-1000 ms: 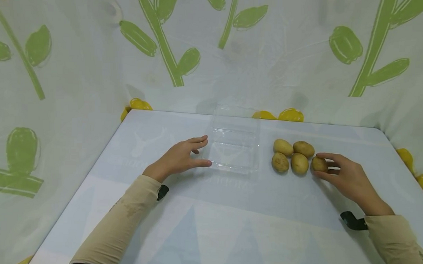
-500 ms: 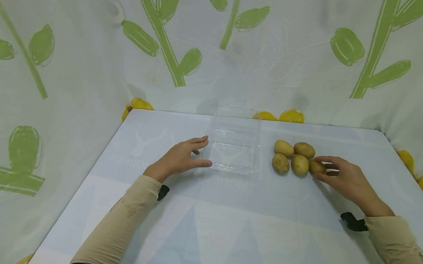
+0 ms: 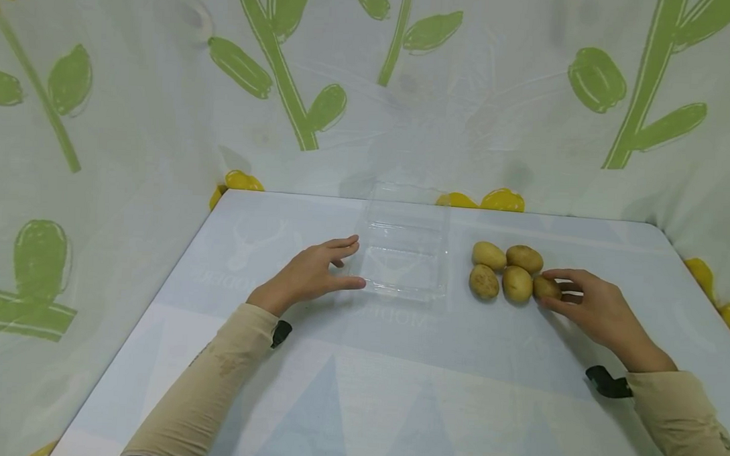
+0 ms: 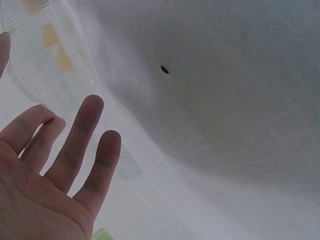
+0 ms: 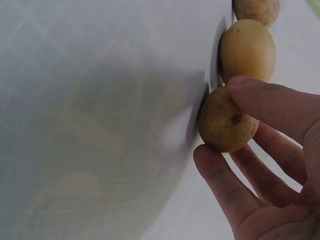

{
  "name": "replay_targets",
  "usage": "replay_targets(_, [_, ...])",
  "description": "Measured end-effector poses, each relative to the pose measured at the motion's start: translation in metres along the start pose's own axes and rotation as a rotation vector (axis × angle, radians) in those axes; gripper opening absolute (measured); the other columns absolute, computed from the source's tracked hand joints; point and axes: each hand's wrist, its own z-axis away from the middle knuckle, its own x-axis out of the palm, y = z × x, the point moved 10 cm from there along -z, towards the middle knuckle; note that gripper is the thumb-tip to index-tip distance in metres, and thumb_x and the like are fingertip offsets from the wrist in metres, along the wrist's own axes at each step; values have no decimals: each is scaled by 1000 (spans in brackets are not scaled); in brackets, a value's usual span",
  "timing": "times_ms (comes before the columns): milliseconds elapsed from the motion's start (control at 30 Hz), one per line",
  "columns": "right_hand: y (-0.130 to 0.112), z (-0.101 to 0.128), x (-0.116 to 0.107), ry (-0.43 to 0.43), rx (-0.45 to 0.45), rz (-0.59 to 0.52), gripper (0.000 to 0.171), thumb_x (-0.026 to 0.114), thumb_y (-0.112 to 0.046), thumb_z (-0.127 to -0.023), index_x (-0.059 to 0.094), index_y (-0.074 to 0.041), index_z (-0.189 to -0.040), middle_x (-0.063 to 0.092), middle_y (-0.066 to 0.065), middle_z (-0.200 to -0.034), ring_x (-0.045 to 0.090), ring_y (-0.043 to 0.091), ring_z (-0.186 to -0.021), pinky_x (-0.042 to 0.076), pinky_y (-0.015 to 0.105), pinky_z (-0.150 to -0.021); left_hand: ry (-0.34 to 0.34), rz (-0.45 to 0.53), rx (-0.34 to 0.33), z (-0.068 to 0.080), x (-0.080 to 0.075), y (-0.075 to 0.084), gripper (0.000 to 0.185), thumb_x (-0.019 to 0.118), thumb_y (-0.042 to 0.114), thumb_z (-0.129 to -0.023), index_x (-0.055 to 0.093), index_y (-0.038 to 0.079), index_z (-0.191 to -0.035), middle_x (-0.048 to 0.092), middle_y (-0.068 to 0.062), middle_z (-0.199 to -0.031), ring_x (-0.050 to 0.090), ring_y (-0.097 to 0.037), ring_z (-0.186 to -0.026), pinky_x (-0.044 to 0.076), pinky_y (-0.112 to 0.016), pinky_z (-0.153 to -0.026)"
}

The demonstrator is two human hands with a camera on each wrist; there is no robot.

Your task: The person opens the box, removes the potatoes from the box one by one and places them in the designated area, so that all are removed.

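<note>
A clear plastic clamshell container (image 3: 402, 269) lies on the table, its lid raised toward the back wall. Beside its left side is my left hand (image 3: 308, 271), fingers and thumb spread; whether they touch the plastic I cannot tell. On the right, my right hand (image 3: 600, 313) holds a small potato (image 5: 223, 122) between thumb and fingers, at the right end of the front row. That potato is right against a paler one (image 3: 517, 283). A brown-spotted potato (image 3: 484, 281) sits at the row's left end. Two more, a yellow potato (image 3: 489, 256) and a browner potato (image 3: 524, 258), lie behind.
The white table (image 3: 395, 390) has faint blue triangles on its near part. A hanging cloth (image 3: 495, 125) with green leaves and yellow flowers surrounds its back and sides. A dark wrist strap piece (image 3: 609, 383) juts out below my right wrist.
My right hand has slid its potato slightly left, up to the paler one in the front row. The left hand and the container have stayed in place.
</note>
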Motion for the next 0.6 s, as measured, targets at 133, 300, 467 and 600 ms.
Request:
replay_targets(133, [-1,-2,1,0,-6,-2,52,81,-22,-89,62,-1,-133,61,28,-129,66,48,-106,60,38,-76,-3,-2,-1,1,0,0,91,73,61,-86,40,17,-157,31,10,-163,65,-16,-117,44,-45,-107])
replay_targets(300, [-3,-3,-1,10,-22,6,50,80,-20,-89,63,-1,-132,63,27,-126,67,47,-104,58,25,-72,-1,-2,-1,2,0,0,91,73,62,-86,40,17,-157,31,10,-163,65,-17,-117,43,-45,-108])
replay_targets(467, [0,-1,-5,11,6,24,48,71,-32,-98,62,-1,-133,61,29,-130,66,50,-106,57,53,-81,3,-22,19,1,0,4,90,70,64,-87,40,16,-157,30,11,-163,57,-18,-130,39,-45,-112])
replay_targets(600, [3,2,-13,42,16,36,46,62,-36,-102,62,-3,-134,60,29,-132,65,50,-105,57,47,-80,13,-99,54,-1,0,10,88,66,66,-89,40,16,-157,31,11,-163,38,-21,-146,32,-45,-117])
